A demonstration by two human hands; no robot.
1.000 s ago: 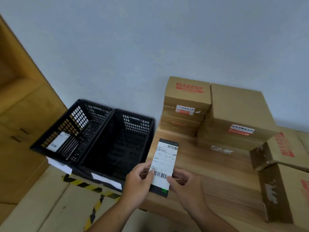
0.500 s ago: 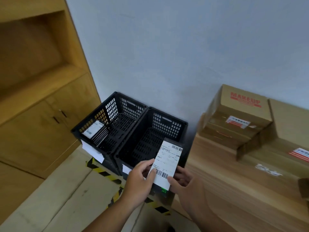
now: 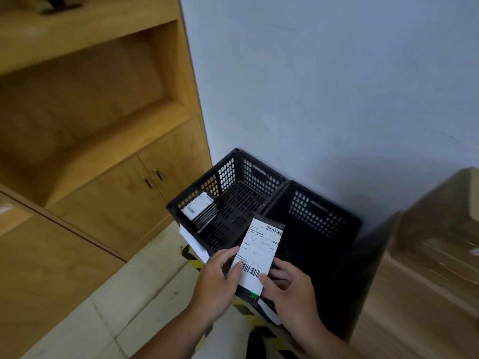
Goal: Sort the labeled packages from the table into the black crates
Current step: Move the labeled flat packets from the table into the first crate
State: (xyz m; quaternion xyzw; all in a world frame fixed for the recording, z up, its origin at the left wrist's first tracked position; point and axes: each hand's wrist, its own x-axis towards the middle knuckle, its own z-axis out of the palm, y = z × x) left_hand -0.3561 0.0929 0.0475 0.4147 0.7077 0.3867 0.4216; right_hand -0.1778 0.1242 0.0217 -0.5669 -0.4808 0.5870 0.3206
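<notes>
A flat black package (image 3: 259, 255) with a white barcoded label is pinched by the curled fingers of the left hand (image 3: 217, 283) and right hand (image 3: 290, 291), above the near left corner of the right crate (image 3: 316, 213). Pale floor tiles (image 3: 129, 294), a grey wall (image 3: 311, 86) and a wooden cabinet (image 3: 116, 198) surround the crates. The left crate (image 3: 225, 174) holds labelled packages (image 3: 198, 206) against its left wall

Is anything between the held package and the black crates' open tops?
Nothing visible. The left hand and right hand hold the package above the near rims; left crate and right crate are open-topped. Stored packages lean at the left crate's left side.
</notes>
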